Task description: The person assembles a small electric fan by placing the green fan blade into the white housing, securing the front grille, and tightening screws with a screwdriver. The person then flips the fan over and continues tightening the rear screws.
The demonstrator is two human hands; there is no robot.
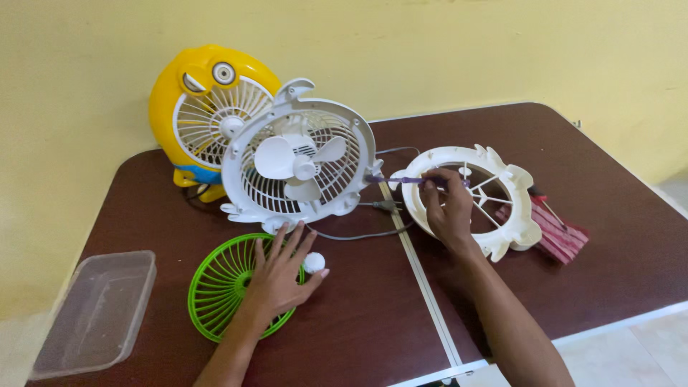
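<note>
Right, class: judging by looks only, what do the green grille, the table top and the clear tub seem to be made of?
Green grille: probably moulded plastic, with a uniform bright colour and thin, even ribs.
Table top: dark brown wood-look surface, likely laminate, smooth with a soft sheen and a pale edge strip.
Clear tub: thin translucent plastic, slightly cloudy, since the table shows through it.

A home repair spot: folding table (358, 337), yellow wall (430, 50), dismantled fans (297, 168).

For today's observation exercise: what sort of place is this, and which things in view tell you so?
Probably a home or small repair corner, not a factory: a brown folding table against a plain yellow wall, a white fan with its grille off, and a screwdriver in the right hand.
</note>
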